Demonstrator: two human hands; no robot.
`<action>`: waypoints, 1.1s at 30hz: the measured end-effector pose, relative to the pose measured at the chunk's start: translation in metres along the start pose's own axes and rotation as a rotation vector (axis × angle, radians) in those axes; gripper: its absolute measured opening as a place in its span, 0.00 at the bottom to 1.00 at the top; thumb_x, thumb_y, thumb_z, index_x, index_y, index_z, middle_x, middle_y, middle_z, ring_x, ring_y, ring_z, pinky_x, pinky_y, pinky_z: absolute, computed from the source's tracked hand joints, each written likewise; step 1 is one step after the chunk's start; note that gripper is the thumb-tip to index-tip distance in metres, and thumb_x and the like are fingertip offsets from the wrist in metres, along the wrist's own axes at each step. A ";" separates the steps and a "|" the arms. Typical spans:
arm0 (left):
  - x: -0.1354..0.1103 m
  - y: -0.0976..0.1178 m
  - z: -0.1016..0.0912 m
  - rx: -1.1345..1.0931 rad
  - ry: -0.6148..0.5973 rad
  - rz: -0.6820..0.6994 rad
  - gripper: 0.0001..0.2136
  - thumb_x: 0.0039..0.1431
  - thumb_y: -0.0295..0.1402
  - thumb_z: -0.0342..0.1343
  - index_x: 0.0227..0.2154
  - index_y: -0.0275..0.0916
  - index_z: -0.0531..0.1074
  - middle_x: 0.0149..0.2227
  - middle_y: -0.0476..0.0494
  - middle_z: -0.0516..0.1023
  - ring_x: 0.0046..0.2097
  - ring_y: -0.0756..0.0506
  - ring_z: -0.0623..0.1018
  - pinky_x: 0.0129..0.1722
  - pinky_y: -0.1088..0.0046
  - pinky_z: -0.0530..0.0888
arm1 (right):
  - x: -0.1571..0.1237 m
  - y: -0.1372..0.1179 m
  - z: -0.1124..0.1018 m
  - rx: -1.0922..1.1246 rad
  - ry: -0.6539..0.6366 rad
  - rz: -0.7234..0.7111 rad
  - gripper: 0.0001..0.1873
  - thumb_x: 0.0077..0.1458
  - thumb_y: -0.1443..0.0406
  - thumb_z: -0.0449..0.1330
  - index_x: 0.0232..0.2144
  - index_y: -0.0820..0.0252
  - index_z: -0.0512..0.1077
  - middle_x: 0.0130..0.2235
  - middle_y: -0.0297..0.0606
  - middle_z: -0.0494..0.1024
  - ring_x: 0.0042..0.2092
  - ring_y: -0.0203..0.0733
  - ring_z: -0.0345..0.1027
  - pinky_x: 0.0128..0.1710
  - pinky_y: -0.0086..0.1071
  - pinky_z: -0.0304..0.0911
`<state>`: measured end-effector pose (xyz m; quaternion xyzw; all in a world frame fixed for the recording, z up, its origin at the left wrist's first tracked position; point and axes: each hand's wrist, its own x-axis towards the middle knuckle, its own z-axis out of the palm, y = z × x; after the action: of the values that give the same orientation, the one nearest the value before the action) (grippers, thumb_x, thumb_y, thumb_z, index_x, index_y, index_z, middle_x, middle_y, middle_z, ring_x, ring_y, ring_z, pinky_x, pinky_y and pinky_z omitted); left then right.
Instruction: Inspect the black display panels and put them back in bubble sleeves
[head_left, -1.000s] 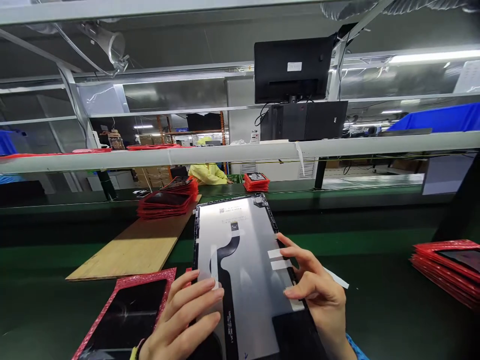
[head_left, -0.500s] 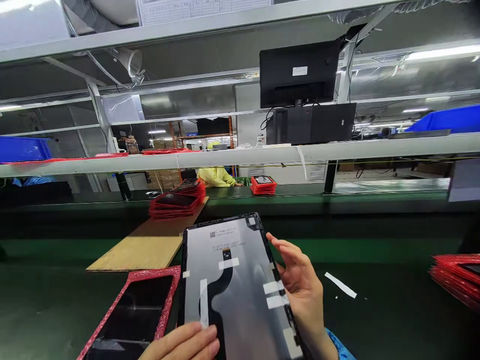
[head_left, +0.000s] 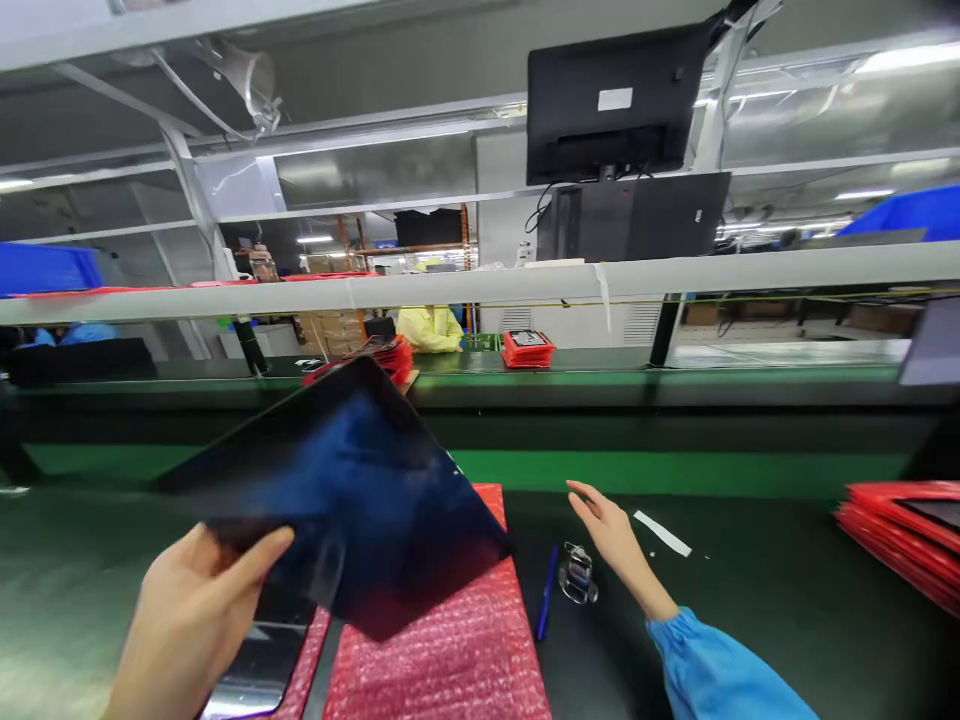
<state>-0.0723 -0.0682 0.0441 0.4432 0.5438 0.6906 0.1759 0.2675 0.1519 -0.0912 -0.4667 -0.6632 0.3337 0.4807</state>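
My left hand (head_left: pixel 191 610) grips a large dark screen panel (head_left: pixel 352 495) by its lower left edge and holds it tilted, glossy black face up, above the bench. Under it lies a red bubble-wrap sleeve (head_left: pixel 450 640), and another dark panel on red wrap (head_left: pixel 259 650) lies to the left. My right hand (head_left: pixel 607 530) hangs free to the right, fingers stretched out, holding nothing. Just left of that hand lie a blue pen (head_left: pixel 547 590) and a small clear tape roll (head_left: pixel 577 580).
A white tape strip (head_left: pixel 660 533) lies on the dark bench. Red-wrapped panel stacks sit at the right edge (head_left: pixel 900 540) and on the far green belt (head_left: pixel 527 348). A person in yellow (head_left: pixel 429 328) works beyond. A monitor (head_left: pixel 615 105) stands on the overhead shelf.
The panel has been turned over from silver back to black face. It swung left into my left hand alone. My right hand let go and moved away to the right.
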 end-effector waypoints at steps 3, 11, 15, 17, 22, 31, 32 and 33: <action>0.024 -0.014 0.023 -0.188 -0.181 -0.457 0.12 0.39 0.38 0.69 0.26 0.40 0.73 0.27 0.52 0.80 0.30 0.47 0.78 0.30 0.77 0.75 | -0.002 0.028 -0.009 0.036 -0.192 0.133 0.14 0.59 0.57 0.57 0.39 0.63 0.73 0.43 0.42 0.78 0.48 0.47 0.71 0.52 0.51 0.62; 0.020 -0.095 0.055 -0.157 -0.512 -0.719 0.14 0.39 0.39 0.69 0.24 0.34 0.77 0.27 0.41 0.81 0.32 0.43 0.79 0.36 0.72 0.73 | -0.012 0.046 -0.005 0.214 -0.471 0.179 0.13 0.61 0.59 0.56 0.38 0.65 0.72 0.39 0.38 0.78 0.43 0.43 0.73 0.47 0.45 0.66; 0.017 -0.103 0.056 -0.117 -0.600 -0.722 0.15 0.42 0.43 0.67 0.24 0.34 0.77 0.28 0.40 0.81 0.33 0.41 0.79 0.39 0.69 0.73 | -0.013 0.048 -0.011 0.243 -0.487 0.158 0.15 0.61 0.57 0.56 0.38 0.65 0.73 0.41 0.40 0.79 0.45 0.44 0.73 0.51 0.48 0.63; 0.017 -0.103 0.056 -0.090 -0.637 -0.695 0.16 0.43 0.44 0.65 0.26 0.34 0.77 0.29 0.40 0.81 0.35 0.41 0.79 0.41 0.69 0.72 | -0.014 0.047 -0.013 0.250 -0.508 0.156 0.15 0.59 0.57 0.58 0.39 0.65 0.73 0.42 0.41 0.79 0.46 0.45 0.73 0.52 0.49 0.62; 0.028 -0.112 0.049 0.142 -0.621 -0.626 0.18 0.43 0.49 0.64 0.18 0.38 0.71 0.14 0.49 0.72 0.19 0.45 0.73 0.22 0.72 0.68 | -0.017 0.044 -0.012 0.239 -0.483 0.174 0.24 0.52 0.51 0.61 0.41 0.66 0.74 0.42 0.46 0.81 0.47 0.48 0.74 0.51 0.49 0.64; 0.030 -0.116 0.020 0.261 -0.487 -0.661 0.22 0.37 0.51 0.65 0.19 0.39 0.65 0.17 0.52 0.69 0.18 0.50 0.69 0.18 0.75 0.64 | -0.041 -0.012 0.002 0.064 -0.260 -0.074 0.27 0.54 0.49 0.56 0.50 0.60 0.71 0.57 0.49 0.70 0.61 0.54 0.57 0.62 0.53 0.46; 0.028 -0.112 0.017 0.226 -0.492 -0.694 0.22 0.36 0.50 0.66 0.21 0.38 0.66 0.19 0.51 0.70 0.20 0.50 0.70 0.20 0.75 0.67 | -0.050 -0.022 0.009 0.060 -0.290 -0.117 0.24 0.55 0.51 0.57 0.49 0.58 0.72 0.57 0.46 0.71 0.61 0.53 0.59 0.62 0.51 0.48; 0.027 -0.109 0.015 0.192 -0.495 -0.727 0.21 0.35 0.49 0.67 0.23 0.38 0.67 0.22 0.51 0.70 0.22 0.50 0.72 0.23 0.74 0.69 | -0.059 -0.032 0.017 0.058 -0.330 -0.151 0.21 0.56 0.53 0.57 0.48 0.56 0.73 0.56 0.44 0.72 0.59 0.52 0.61 0.61 0.50 0.52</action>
<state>-0.1006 -0.0022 -0.0432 0.3896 0.6675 0.4035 0.4898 0.2481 0.0854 -0.0873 -0.3404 -0.7564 0.3876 0.4021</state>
